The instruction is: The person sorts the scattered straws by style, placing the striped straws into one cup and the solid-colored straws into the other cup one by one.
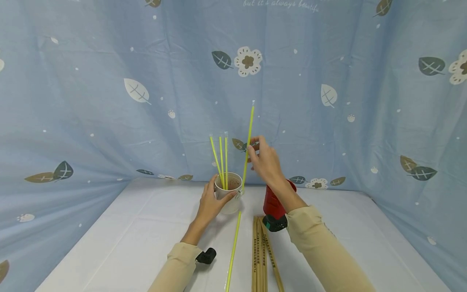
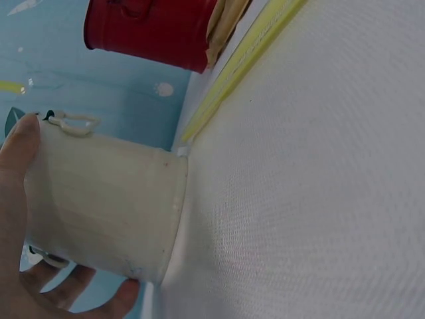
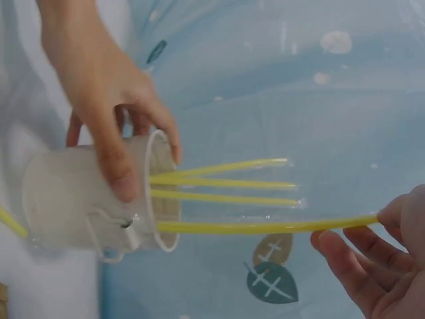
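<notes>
My left hand (image 1: pixel 209 200) grips a small white metal bucket (image 1: pixel 230 207) from its left side, thumb across the front near the rim, fingers behind. Several yellow straws (image 1: pixel 221 162) in clear wrappers stand in the bucket, leaning slightly apart. Between thumb and fingers, my right hand (image 1: pixel 265 160) pinches another wrapped yellow straw (image 1: pixel 250 125) at about mid-length, above and right of the bucket. In the right wrist view, the lower end of this held straw (image 3: pixel 265 227) overlaps the bucket's rim. One more yellow straw (image 1: pixel 234 251) lies on the white table in front of the bucket.
A red bucket (image 1: pixel 271 202) stands to the right, partly hidden by my right forearm. Several brown paper-wrapped straws (image 1: pixel 259 255) with printed text lie on the table (image 1: pixel 120 243) before it. A blue patterned curtain (image 1: pixel 182 101) hangs behind the table.
</notes>
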The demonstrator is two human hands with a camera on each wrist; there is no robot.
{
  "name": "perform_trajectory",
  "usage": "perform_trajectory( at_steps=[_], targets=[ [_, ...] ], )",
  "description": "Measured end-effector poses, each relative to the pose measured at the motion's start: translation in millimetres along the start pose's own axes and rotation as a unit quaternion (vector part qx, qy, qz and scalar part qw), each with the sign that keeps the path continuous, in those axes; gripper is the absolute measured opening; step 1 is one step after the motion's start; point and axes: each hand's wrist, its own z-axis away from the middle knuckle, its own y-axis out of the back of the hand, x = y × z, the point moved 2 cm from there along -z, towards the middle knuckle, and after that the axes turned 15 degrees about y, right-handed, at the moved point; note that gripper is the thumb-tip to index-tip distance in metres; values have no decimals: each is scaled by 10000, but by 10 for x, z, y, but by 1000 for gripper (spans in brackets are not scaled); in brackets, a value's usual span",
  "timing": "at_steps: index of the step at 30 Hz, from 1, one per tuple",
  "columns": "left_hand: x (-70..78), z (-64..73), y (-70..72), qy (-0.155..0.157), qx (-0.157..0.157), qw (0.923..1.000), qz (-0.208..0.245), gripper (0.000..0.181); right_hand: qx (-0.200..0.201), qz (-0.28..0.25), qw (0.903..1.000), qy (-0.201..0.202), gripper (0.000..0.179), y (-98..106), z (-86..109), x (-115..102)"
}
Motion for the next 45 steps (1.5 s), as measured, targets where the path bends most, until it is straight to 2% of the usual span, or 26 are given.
perform_trajectory(
  at_steps=[5, 10, 25, 29, 34, 45],
  targets=[
    [-11, -16, -11, 60, 10, 10000, -5, 98, 288, -319, 9991, 69, 24, 36, -53, -40],
    [-31, -33, -17, 48, 47, 10000, -27, 98, 388, -489, 9980, 103, 22, -47, -39, -5],
    [-30, -34, -8, 67, -87, 9999, 63, 97, -292, -573, 9972, -373, 21, -552, 276, 244],
    [-21, -15, 0, 102, -119, 9999, 71, 96, -476, -281, 9972, -494, 20, -646, 314, 273],
    [-25, -22, 2, 102, -101, 9999, 55, 97, -622, 282, 9964, -496, 19, -700, 330, 287],
    [-12, -19, 2, -52, -63, 10000, 3, 96, -797, 175, 9947, -624, 24, -752, 372, 333]
  ],
)
